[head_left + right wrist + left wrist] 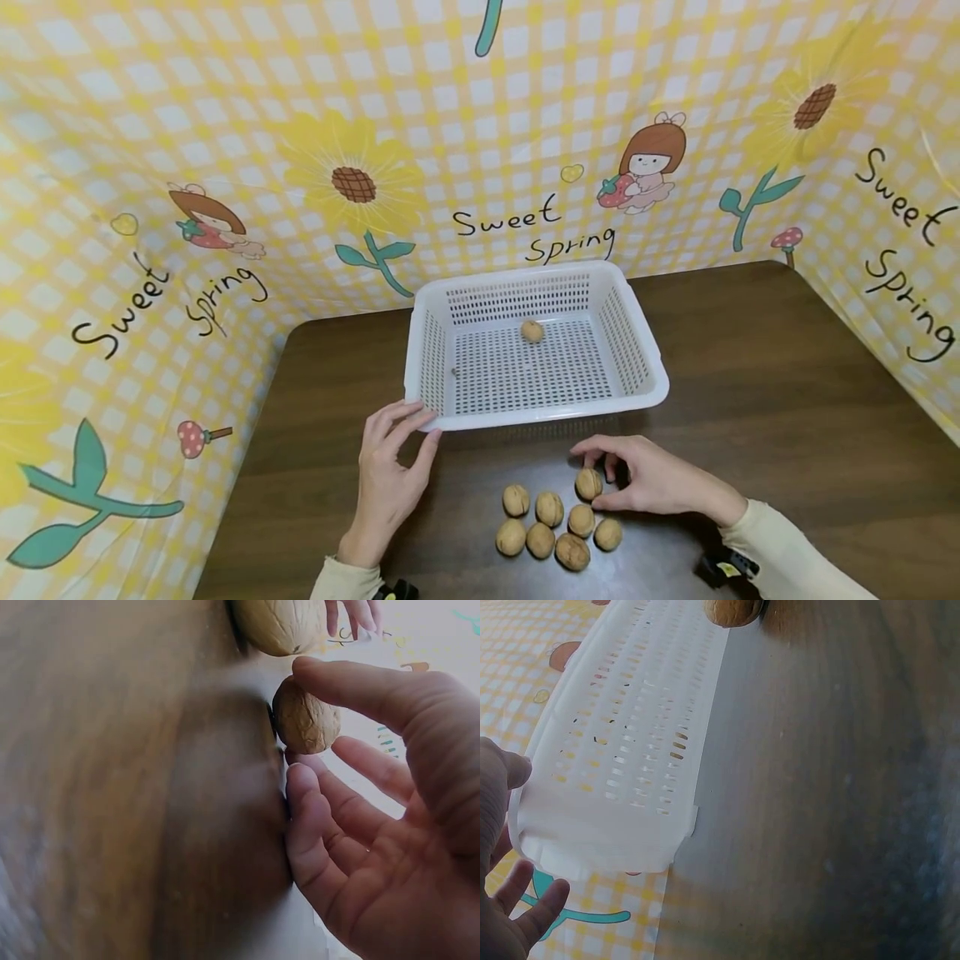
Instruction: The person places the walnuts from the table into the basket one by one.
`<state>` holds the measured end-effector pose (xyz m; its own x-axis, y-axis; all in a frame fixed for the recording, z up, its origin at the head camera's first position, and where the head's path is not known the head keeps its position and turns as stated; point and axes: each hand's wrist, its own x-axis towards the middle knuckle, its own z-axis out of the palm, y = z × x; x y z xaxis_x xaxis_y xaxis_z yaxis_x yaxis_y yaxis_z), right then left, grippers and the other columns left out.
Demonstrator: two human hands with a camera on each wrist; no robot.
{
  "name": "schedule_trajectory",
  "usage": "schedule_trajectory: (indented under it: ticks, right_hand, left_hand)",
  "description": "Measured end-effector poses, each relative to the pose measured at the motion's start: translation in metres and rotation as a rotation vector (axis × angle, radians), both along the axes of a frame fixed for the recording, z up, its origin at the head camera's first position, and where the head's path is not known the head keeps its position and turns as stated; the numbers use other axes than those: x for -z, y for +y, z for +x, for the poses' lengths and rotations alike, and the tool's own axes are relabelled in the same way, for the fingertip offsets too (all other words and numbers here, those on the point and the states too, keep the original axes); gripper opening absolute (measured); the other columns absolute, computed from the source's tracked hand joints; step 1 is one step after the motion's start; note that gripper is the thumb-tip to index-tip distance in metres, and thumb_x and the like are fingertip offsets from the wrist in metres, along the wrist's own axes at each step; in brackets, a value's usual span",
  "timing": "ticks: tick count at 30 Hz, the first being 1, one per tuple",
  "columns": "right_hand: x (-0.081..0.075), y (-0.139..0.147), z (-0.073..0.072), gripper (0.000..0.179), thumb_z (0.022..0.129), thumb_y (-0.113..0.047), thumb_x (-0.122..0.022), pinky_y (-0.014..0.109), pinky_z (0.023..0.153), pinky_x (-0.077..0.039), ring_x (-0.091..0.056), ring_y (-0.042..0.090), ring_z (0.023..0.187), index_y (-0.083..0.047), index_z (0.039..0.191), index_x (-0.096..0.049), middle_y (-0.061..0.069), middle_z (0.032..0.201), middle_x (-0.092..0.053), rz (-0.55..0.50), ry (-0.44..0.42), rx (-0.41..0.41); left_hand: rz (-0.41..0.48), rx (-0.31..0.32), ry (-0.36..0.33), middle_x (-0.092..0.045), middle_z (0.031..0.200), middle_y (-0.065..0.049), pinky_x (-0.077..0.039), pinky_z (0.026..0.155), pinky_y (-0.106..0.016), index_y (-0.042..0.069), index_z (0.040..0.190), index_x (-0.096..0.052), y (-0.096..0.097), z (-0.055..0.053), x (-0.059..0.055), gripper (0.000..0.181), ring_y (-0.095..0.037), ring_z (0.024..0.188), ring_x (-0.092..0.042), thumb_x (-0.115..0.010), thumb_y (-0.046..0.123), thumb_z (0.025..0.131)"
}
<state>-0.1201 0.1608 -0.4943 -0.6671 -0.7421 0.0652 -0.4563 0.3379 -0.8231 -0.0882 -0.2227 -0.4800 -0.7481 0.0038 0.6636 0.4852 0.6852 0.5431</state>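
"What's the right hand (647, 477) doing?"
"Pinching a walnut (588, 482) between thumb and fingers, at the far side of the group."
"And the left hand (390, 468)?"
"Thumb and index finger hold the white basket (551, 413) by its near left corner."
"The others?"
"Seven walnuts (549, 508) close together on the tabletop (750, 375); a lone walnut (532, 332) inside the basket, towards its far wall."

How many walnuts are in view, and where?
9. One walnut is in the basket; eight on the table: one at the right hand, one just below it in the head view, two further left, four in the nearest row. The right hand could hide more.
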Motion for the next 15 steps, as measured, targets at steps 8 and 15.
schedule_trajectory:
  ticks: [8, 15]
  right_hand:
    - [0.001, -0.002, 0.0009, 0.041, 0.093, -0.028, -0.085, 0.021, 0.063, -0.052, -0.061, 0.007, 0.079, -0.018, 0.13, -0.07, -0.006, 0.099, -0.07, -0.014, 0.029, 0.018]
    - [-0.0057, -0.0038, 0.0024, 0.029, 0.092, -0.029, -0.086, 0.019, 0.056, -0.049, -0.056, 0.0, 0.068, -0.023, 0.118, -0.074, -0.003, 0.078, -0.065, -0.046, 0.051, 0.04]
  left_hand:
    - [0.002, 0.0, -0.009, -0.073, 0.124, -0.011, -0.041, 0.11, -0.031, 0.009, 0.112, -0.082, 0.0005, -0.0002, -0.0003, 0.026, -0.036, 0.126, -0.057, -0.084, 0.004, 0.087]
    - [0.011, -0.009, -0.03, -0.073, 0.125, -0.01, -0.04, 0.111, -0.031, 0.01, 0.113, -0.082, 0.0002, 0.0005, -0.0005, 0.026, -0.035, 0.127, -0.057, -0.084, 0.004, 0.087]
